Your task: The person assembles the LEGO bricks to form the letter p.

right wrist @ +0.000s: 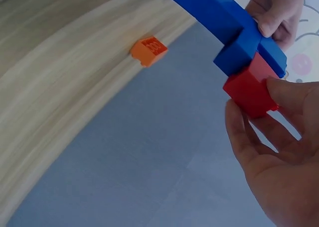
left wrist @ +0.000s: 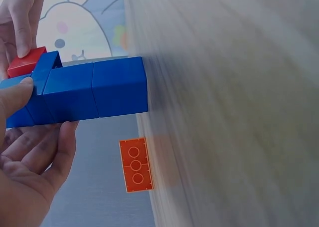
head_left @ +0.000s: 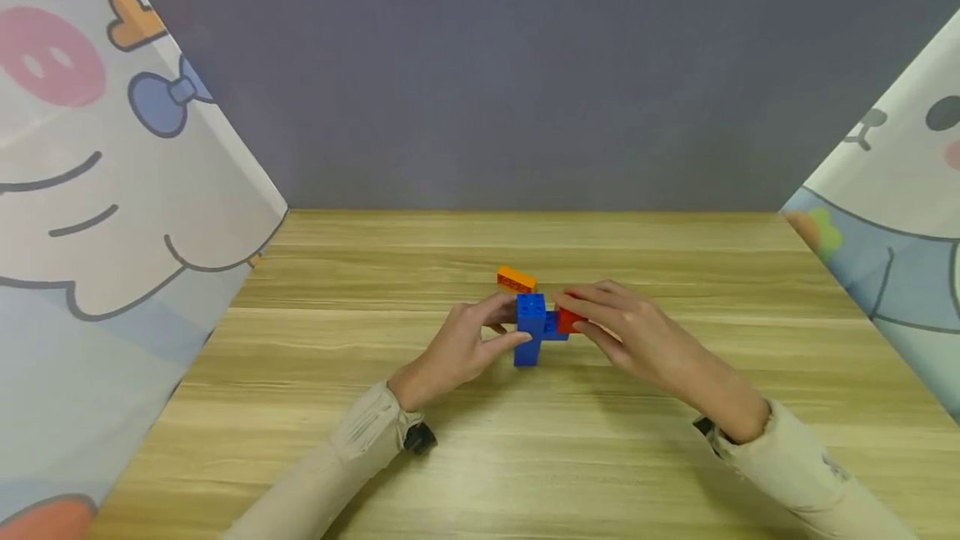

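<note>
A column of stacked blue bricks (head_left: 529, 327) stands upright on the table, with a blue brick (right wrist: 236, 54) jutting out from its right side. My left hand (head_left: 468, 342) grips the upper part of the column between thumb and fingers. Between the thumb and fingers of my right hand (head_left: 637, 336) is a red brick (right wrist: 250, 87), which sits right at the top of the jutting blue brick. On the table behind the column lies an orange brick (head_left: 516, 279), tipped on its side so that its hollow underside (left wrist: 135, 165) shows.
The wood-grain table (head_left: 360, 273) ends at a grey panel (head_left: 525, 73) at the back. White panels with cartoon prints stand on the left (head_left: 112, 190) and the right (head_left: 900, 215).
</note>
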Demonstrator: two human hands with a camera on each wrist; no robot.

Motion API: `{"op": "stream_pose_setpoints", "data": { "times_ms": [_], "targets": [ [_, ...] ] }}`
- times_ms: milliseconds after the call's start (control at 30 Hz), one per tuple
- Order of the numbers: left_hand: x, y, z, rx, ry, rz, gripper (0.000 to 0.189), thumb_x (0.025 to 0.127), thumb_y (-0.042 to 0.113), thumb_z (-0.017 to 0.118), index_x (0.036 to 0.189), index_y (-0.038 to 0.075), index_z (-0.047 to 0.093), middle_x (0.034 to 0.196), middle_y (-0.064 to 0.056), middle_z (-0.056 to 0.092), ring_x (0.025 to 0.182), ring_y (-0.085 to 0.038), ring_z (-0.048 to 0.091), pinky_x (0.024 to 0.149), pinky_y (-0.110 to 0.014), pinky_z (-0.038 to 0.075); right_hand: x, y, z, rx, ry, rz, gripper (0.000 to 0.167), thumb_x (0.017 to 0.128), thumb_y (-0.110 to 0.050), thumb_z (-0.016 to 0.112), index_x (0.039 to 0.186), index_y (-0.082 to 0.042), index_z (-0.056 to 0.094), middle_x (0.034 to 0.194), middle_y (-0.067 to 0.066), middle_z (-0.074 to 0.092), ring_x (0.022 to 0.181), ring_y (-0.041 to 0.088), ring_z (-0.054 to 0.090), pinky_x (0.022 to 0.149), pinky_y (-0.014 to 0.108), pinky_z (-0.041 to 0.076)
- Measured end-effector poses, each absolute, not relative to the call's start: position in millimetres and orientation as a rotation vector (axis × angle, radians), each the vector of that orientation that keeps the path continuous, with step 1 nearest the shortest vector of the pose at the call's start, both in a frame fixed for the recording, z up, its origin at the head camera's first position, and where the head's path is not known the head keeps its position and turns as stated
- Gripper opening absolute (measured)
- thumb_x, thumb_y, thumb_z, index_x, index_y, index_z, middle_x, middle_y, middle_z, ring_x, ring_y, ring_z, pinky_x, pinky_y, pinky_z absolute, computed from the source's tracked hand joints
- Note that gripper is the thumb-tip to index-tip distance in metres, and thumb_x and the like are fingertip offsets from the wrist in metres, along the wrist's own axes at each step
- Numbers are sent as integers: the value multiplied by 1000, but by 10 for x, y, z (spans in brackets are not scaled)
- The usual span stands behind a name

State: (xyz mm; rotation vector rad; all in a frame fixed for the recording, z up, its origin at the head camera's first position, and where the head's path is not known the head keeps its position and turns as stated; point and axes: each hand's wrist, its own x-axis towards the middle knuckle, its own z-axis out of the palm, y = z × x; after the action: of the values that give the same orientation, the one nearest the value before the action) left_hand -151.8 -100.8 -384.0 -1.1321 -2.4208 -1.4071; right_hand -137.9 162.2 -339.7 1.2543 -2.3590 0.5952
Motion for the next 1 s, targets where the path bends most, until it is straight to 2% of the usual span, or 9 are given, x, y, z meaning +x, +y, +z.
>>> {"op": "stream_pose_setpoints", "data": {
  "times_ms": [167,333,400,467,567,667,800,1000],
  "targets": [
    [-1537,-998,-3857,-1127,-2419,-1404,34,94,18,70,125,8,61,114,-5,73,102,-11,70,78,-23,58,-1422,1630,-3443,1222,-2381,708,57,80,1,81,133,-8,63,120,6,69,102,20,65,78,37,59],
    [-1533,-978,-3877,-1111,-2442,-1393,35,93,18,72,125,8,62,113,-5,73,99,-10,70,77,-22,57,-1451,1734,-3357,1073,-2589,935,61,87,-16,79,143,-20,54,121,-3,67,100,12,64,83,36,57],
    [-1525,-966,-3875,-1105,-2453,-1394,36,93,18,72,127,9,62,114,-4,73,100,-10,70,76,-21,57,-1506,1801,-3290,983,-2630,1050,54,93,-19,73,143,-23,53,124,-4,67,103,13,64,84,33,55],
    [-1519,-957,-3874,-1098,-2456,-1390,38,93,18,73,128,9,62,114,-4,73,100,-10,70,75,-21,57,-1612,1852,-3227,908,-2604,1119,43,97,-20,67,139,-22,57,120,-3,69,101,15,65,85,26,53],
    [-1512,-965,-3867,-1087,-2463,-1385,39,93,19,73,129,9,61,114,-4,73,99,-10,70,74,-21,57,-1846,1873,-3216,856,-2563,1087,31,100,-21,63,131,-16,64,114,0,71,96,17,68,80,22,54],
    [-1506,-987,-3873,-1079,-2468,-1385,38,93,20,73,127,10,62,114,-3,73,99,-9,70,74,-21,57,-2084,1802,-3283,871,-2626,1011,30,99,-26,64,125,-11,67,113,5,72,94,19,68,80,30,57],
    [-1500,-1014,-3869,-1084,-2479,-1392,36,94,22,72,126,10,62,114,-3,73,99,-9,70,75,-21,57,-2325,1634,-3396,943,-2757,1023,31,98,-24,66,123,-6,67,116,13,70,99,26,67,85,44,57],
    [-1508,-1026,-3857,-1080,-2483,-1398,35,95,24,71,126,10,62,114,-1,73,99,-7,69,76,-21,56,-2539,1393,-3519,1026,-2867,1035,32,97,-17,67,123,2,67,115,17,70,102,29,66,89,48,56]
  ]
}}
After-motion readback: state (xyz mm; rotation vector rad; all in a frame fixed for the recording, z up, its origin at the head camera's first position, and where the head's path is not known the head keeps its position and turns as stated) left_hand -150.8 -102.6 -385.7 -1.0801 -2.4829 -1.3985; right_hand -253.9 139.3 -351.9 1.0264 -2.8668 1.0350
